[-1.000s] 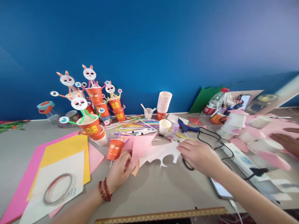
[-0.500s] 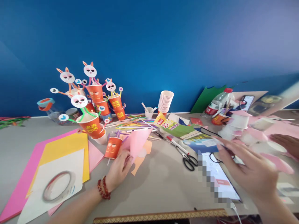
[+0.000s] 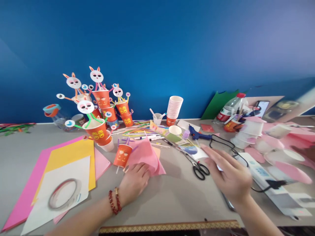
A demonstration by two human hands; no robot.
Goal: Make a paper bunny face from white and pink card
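Observation:
My left hand is closed on a folded pink sheet of paper, its fingertips partly hidden by the paper. An orange paper cup with purple pipe cleaners stands tilted just left of the sheet. My right hand hovers over the phone, which it mostly covers; its fingers are stretched out and I see nothing between them. Black-handled scissors lie left of that hand. Beyond its fingertips is a blue glue gun with a black cord.
Rabbit-faced cup figures stand at left behind coloured paper sheets and a tape roll. A cup stack is at the back. At right are a power strip, pink-and-white cups and another person's hand.
My right hand has moved left across the phone, uncovering the power strip. My left hand has lowered the pink paper toward the table. The snack packet looks smeared, and the glue gun shows more fully.

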